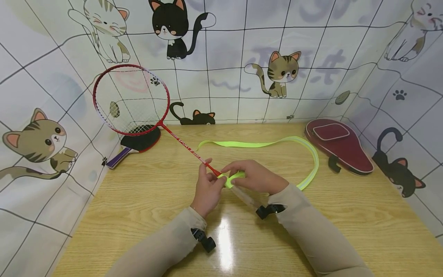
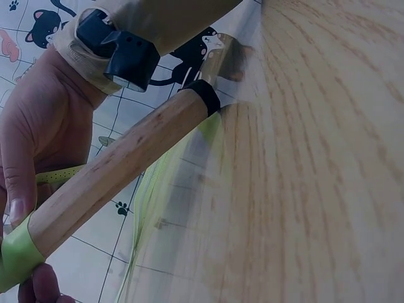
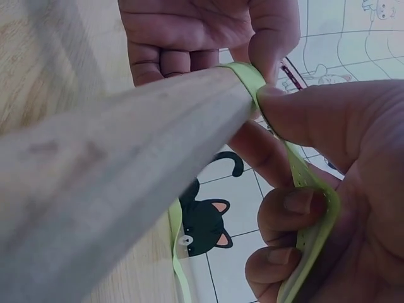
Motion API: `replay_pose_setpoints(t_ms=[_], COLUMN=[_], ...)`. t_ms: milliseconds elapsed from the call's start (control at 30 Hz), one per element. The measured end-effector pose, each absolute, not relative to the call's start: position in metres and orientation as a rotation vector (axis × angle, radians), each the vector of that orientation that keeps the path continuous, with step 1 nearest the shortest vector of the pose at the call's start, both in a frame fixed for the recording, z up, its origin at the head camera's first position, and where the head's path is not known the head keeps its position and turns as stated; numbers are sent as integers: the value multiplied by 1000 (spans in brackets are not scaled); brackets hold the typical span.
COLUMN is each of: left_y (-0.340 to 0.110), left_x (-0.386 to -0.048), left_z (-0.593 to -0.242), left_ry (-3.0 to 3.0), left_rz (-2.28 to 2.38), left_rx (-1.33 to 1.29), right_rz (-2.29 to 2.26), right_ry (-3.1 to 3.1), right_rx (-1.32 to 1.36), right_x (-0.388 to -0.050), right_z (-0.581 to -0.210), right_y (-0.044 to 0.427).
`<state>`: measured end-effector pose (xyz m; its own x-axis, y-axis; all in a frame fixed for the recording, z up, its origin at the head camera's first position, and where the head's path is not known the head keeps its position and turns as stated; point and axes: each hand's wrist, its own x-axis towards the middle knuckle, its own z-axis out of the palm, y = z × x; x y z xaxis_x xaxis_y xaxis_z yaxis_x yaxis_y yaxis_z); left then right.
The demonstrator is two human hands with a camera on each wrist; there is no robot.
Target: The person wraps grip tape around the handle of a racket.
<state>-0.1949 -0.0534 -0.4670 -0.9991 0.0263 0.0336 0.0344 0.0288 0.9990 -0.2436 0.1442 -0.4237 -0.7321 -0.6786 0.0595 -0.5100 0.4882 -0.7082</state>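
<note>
A red and white badminton racket slants across the table, its strung head up at the left and its bare wooden handle toward me. Yellow-green overgrip tape is wrapped around the handle's top end, by the red cone. There my left hand holds the racket, thumb on the tape. My right hand pinches the tape beside the handle, and in the right wrist view the strip runs through its curled fingers. The tape's long loose tail curves over the table behind the right hand.
A table tennis paddle with a purple handle lies at the back left, beneath the racket head. At the back right lies a dark red paddle case. A cat-printed cloth stands behind the wooden table.
</note>
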Motion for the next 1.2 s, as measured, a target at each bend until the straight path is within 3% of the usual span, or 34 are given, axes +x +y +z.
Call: replay_pose_setpoints(t_ms=[1200], left_y=[-56], left_x=[-195], left_z=[-467], left_ry=[-2308], left_rz=[-2129], left_rx=[-100], right_rz=[-1112], right_ry=[2415], right_rx=[-1029], right_x=[-246], right_z=[-428], right_y=[145])
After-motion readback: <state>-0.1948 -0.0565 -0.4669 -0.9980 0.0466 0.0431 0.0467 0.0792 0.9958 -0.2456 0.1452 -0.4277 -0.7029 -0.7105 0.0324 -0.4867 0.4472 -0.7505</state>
